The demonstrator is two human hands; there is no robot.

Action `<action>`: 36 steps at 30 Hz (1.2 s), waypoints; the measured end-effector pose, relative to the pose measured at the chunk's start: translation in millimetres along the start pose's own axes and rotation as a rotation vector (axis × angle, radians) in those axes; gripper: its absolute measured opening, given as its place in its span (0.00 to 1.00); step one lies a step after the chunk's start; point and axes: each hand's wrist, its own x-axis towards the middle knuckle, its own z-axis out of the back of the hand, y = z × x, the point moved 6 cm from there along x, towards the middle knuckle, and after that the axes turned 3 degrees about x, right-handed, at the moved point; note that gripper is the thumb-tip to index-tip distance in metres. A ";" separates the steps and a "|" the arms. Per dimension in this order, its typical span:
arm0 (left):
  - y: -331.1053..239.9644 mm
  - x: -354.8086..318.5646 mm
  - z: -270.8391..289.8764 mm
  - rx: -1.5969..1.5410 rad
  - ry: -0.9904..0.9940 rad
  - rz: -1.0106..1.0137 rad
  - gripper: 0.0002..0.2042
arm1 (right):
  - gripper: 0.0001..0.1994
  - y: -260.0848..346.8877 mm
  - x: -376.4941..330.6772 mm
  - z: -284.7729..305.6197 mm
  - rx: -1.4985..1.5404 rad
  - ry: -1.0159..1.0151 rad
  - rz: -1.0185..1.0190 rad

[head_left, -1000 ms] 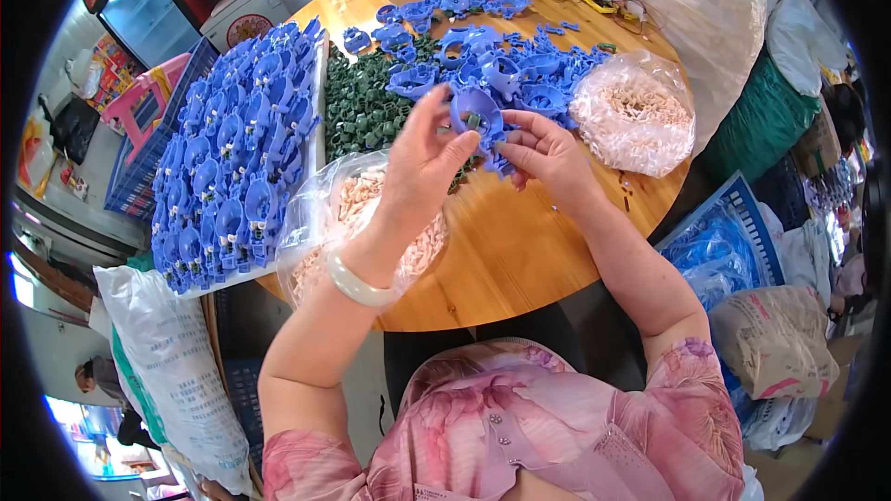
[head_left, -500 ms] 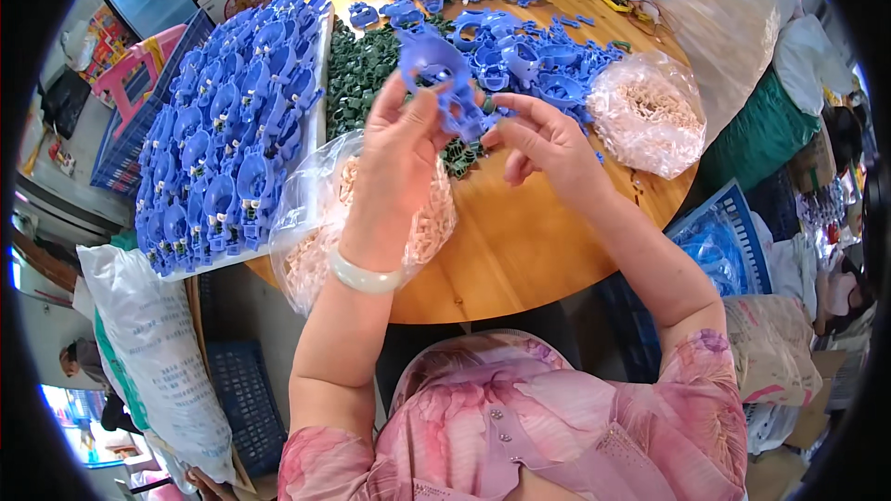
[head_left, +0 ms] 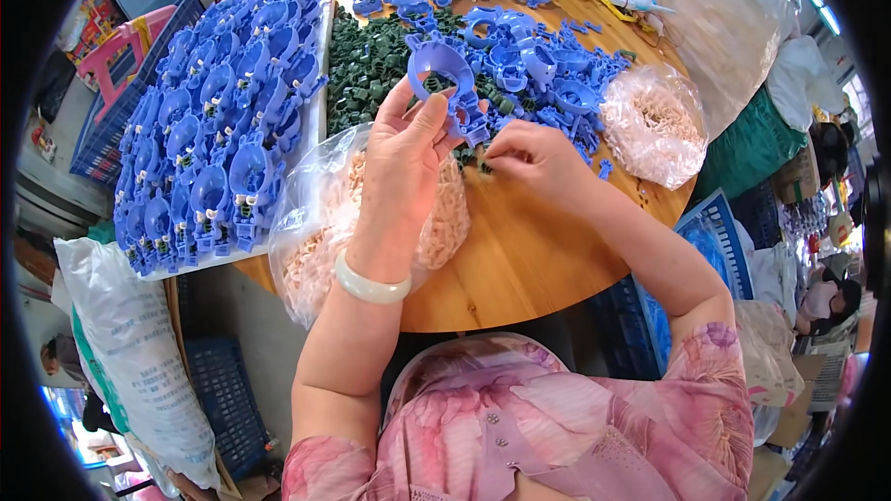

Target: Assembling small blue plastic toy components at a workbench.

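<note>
My left hand point(head_left: 408, 148) holds a blue plastic part point(head_left: 440, 63) up over the table, thumb and fingers around its lower side. The part has a round ring at the top and a narrower, jointed-looking end below. My right hand point(head_left: 538, 156) is low, just right of that end, with its fingertips pinched at the near edge of the pile of dark green plastic pieces point(head_left: 367, 70). A small dark green piece point(head_left: 484, 167) shows at those fingertips. Under my left wrist lies an open clear bag of small beige pieces point(head_left: 441, 227).
Rows of blue assemblies stand on a white board point(head_left: 320, 116) at the left. Loose blue parts point(head_left: 538, 65) are heaped beyond my hands. A second bag of beige pieces point(head_left: 654, 121) sits on the right, near a white and yellow tool point(head_left: 639, 4). The round wooden table point(head_left: 520, 260) curves towards me.
My right hand has come away from the blue part and dropped to the green pieces, its fingers drawn together. The blue part has turned in my left hand, so its ring now faces me.
</note>
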 end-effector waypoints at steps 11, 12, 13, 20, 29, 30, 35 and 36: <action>17.6 -12.3 -23.6 -0.187 0.158 0.188 0.21 | 0.03 48.4 -13.3 44.8 0.528 -0.241 -0.085; 18.8 -13.7 -26.1 -0.207 0.174 0.193 0.21 | 0.03 47.1 -13.2 42.3 0.432 -0.256 -0.042; 19.7 -14.4 -28.1 -0.228 0.189 0.197 0.21 | 0.03 49.3 -12.5 40.2 0.336 -0.270 0.001; 23.4 -13.9 -30.8 -0.214 0.172 0.218 0.23 | 0.02 58.2 -13.2 42.1 0.122 -0.292 0.006; 24.5 -16.4 -31.5 -0.183 0.163 0.217 0.22 | 0.05 50.4 -6.9 40.5 0.074 -0.273 0.066; 23.4 -16.6 -30.3 -0.184 0.162 0.215 0.22 | 0.05 50.9 -7.0 41.1 0.074 -0.271 0.067; 20.6 -18.2 -24.6 -0.244 0.143 0.234 0.23 | 0.02 47.9 0.2 52.6 0.411 -0.363 -0.109; 19.6 -17.4 -28.3 -0.251 0.149 0.233 0.23 | 0.06 43.3 3.4 59.9 0.395 -0.423 -0.120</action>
